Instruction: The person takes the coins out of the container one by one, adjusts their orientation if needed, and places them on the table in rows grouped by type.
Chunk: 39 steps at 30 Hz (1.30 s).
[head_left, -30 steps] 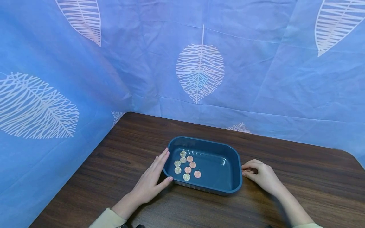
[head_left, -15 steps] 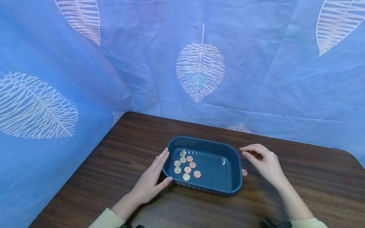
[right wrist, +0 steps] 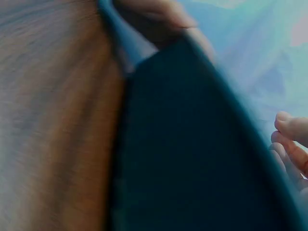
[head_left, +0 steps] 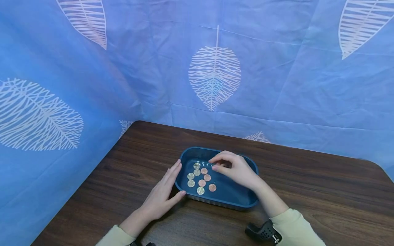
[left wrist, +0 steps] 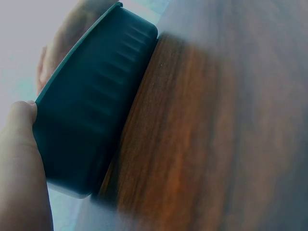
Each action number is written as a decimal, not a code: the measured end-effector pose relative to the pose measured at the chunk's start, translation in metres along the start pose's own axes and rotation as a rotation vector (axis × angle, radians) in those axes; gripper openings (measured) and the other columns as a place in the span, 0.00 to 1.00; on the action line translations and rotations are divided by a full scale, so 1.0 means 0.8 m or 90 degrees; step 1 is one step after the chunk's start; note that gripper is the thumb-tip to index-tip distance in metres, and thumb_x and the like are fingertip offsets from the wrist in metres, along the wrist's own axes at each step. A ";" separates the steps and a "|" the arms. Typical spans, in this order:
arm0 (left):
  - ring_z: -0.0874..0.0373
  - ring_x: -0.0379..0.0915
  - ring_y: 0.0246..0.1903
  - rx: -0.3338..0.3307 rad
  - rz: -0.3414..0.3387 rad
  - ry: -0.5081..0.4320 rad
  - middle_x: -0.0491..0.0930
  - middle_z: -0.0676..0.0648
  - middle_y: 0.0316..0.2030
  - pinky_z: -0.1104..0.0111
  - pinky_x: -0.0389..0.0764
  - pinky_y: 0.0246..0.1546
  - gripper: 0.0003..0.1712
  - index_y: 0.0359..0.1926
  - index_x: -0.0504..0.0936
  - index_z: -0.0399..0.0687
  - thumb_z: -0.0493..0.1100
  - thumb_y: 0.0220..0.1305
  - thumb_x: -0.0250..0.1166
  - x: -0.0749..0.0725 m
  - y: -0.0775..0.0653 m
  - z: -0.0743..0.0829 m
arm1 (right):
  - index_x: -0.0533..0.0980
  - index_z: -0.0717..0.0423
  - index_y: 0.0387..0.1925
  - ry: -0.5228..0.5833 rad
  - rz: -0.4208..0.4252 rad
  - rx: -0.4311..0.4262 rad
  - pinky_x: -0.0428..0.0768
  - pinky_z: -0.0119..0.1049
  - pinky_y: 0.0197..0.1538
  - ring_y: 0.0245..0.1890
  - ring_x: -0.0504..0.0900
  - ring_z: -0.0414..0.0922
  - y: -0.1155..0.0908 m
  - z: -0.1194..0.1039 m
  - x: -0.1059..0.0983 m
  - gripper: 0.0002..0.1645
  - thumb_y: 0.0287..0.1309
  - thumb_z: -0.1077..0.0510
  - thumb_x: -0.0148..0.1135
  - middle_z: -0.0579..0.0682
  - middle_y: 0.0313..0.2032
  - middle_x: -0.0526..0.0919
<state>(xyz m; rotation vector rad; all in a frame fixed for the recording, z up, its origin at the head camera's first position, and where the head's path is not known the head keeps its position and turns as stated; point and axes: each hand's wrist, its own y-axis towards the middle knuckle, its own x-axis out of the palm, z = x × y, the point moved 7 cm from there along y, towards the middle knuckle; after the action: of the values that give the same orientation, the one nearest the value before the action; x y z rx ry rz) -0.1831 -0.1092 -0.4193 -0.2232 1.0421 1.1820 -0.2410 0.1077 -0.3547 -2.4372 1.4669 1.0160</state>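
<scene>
Two pale green sleeves, one at near left (head_left: 116,236) and one at near right (head_left: 297,228). One black wrist device (head_left: 263,233), pierced with small holes, at the right cuff. One table (head_left: 332,194), dark brown wood grain.

One left hand (head_left: 161,196), spread wide: thumb at the near left corner of the tray, fingers straight along its left side. It touches the tray from outside, not wrapped round anything.

One tray (head_left: 215,202), dark blue, rounded corners, ribbed outer wall, upright on the table between the hands. Contents: nine coins visible, lying flat and grouped in the left half; five gold-coloured, four copper-coloured. Nearest, one gold coin (head_left: 200,190), a copper coin (head_left: 212,187) to its right. Farther in, the other coins in a loose double row, gold on the left, copper on the right. Farthest, one gold coin (head_left: 196,165) near the far wall.

One right hand (head_left: 237,169), above the tray just right of the coins, its forearm crossing the right side. Thumb and forefinger bent to a narrow gap; whether a coin sits between them, I cannot tell.

One blue cloth (head_left: 264,78) hung behind the table, creased, printed with white leaves (head_left: 214,78).
</scene>
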 end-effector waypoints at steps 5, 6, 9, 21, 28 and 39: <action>0.55 0.43 0.72 0.001 0.006 0.002 0.42 0.53 0.75 0.50 0.53 0.66 0.45 0.75 0.46 0.50 0.53 0.67 0.59 -0.002 0.002 0.000 | 0.80 0.55 0.49 -0.046 -0.113 0.026 0.79 0.36 0.42 0.38 0.77 0.41 0.003 0.019 0.038 0.16 0.60 0.56 0.64 0.47 0.42 0.79; 0.55 0.43 0.72 0.001 0.007 0.002 0.42 0.52 0.75 0.50 0.52 0.66 0.45 0.75 0.46 0.50 0.53 0.67 0.59 -0.003 0.002 0.000 | 0.80 0.55 0.49 -0.060 -0.128 0.025 0.79 0.36 0.42 0.38 0.77 0.42 0.003 0.022 0.042 0.16 0.60 0.57 0.64 0.47 0.42 0.78; 0.55 0.43 0.72 -0.003 0.003 0.002 0.41 0.53 0.75 0.51 0.52 0.67 0.45 0.75 0.45 0.51 0.53 0.67 0.59 -0.005 0.003 -0.001 | 0.80 0.55 0.49 -0.094 -0.152 0.015 0.78 0.37 0.43 0.38 0.76 0.44 0.004 0.026 0.049 0.15 0.59 0.59 0.65 0.47 0.42 0.77; 0.55 0.42 0.72 -0.008 -0.002 -0.004 0.41 0.53 0.75 0.53 0.50 0.68 0.44 0.76 0.45 0.52 0.53 0.67 0.59 -0.004 0.002 -0.003 | 0.81 0.53 0.46 -0.144 -0.196 -0.011 0.78 0.34 0.42 0.37 0.75 0.44 0.003 0.030 0.061 0.14 0.57 0.58 0.67 0.45 0.43 0.76; 0.55 0.41 0.72 -0.010 -0.007 -0.008 0.40 0.54 0.75 0.53 0.50 0.68 0.44 0.76 0.45 0.52 0.53 0.67 0.58 -0.001 0.002 -0.004 | 0.79 0.56 0.52 -0.219 -0.152 -0.025 0.77 0.40 0.45 0.45 0.74 0.45 0.005 0.026 0.059 0.17 0.60 0.60 0.64 0.48 0.48 0.75; 0.55 0.41 0.72 -0.015 -0.012 -0.012 0.40 0.55 0.75 0.51 0.51 0.67 0.44 0.76 0.45 0.53 0.54 0.67 0.58 0.002 0.000 -0.005 | 0.81 0.55 0.45 -0.219 -0.177 -0.045 0.77 0.36 0.42 0.41 0.75 0.44 0.002 0.027 0.063 0.12 0.59 0.61 0.65 0.46 0.41 0.77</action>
<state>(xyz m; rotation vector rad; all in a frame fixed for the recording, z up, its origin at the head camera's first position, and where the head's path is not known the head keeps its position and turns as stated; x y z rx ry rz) -0.1855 -0.1109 -0.4226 -0.2394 1.0071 1.1778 -0.2372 0.0788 -0.4015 -2.2773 0.9697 1.3535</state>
